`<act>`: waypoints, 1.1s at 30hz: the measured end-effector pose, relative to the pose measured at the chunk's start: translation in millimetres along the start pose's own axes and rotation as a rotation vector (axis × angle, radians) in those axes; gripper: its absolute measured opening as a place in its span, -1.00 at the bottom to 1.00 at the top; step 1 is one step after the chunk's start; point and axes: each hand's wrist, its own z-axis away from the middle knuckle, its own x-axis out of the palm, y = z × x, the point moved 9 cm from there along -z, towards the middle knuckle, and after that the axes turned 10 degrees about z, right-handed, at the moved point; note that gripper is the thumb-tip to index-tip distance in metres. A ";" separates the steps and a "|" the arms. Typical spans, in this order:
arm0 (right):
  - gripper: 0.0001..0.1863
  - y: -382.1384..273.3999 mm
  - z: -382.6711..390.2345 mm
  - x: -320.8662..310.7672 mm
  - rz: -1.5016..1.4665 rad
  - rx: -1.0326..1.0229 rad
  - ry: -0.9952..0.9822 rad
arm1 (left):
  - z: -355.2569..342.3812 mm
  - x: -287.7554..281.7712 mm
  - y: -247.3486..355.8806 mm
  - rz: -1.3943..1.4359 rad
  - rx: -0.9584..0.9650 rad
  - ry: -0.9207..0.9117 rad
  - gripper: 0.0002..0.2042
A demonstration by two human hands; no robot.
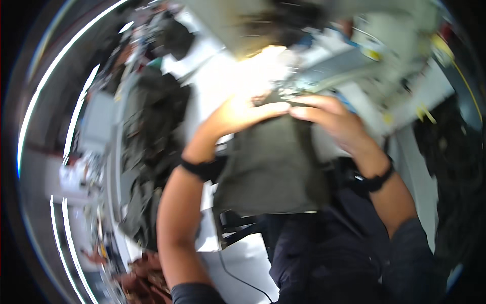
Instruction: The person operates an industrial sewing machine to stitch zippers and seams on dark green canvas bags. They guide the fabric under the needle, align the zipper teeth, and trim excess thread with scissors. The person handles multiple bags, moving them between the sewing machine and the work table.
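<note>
A dark olive piece of cloth (273, 167) hangs from the work surface toward my lap, its upper edge by the needle area of a sewing machine (405, 50). My left hand (240, 115) grips the cloth's top left edge, thumb stretched along it. From the other side my right hand (336, 121) holds the top right edge, its fingertips close to the left thumb. Both hands are closed on the cloth. Motion blur and bright lamp glare smear the needle area, so the exact fingertip contact is hard to make out.
A pile of dark olive garment pieces (152, 116) lies along the left. Below it is a reddish-brown cloth heap (147, 278). Dark cloth (455, 187) hangs at the right. A thin black cable (238, 277) runs below the table.
</note>
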 end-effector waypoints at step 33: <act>-0.84 -79.9 0.0 -27.0 1.116 -0.599 0.603 | -25.5 -11.5 30.0 -0.294 0.403 0.086 -0.76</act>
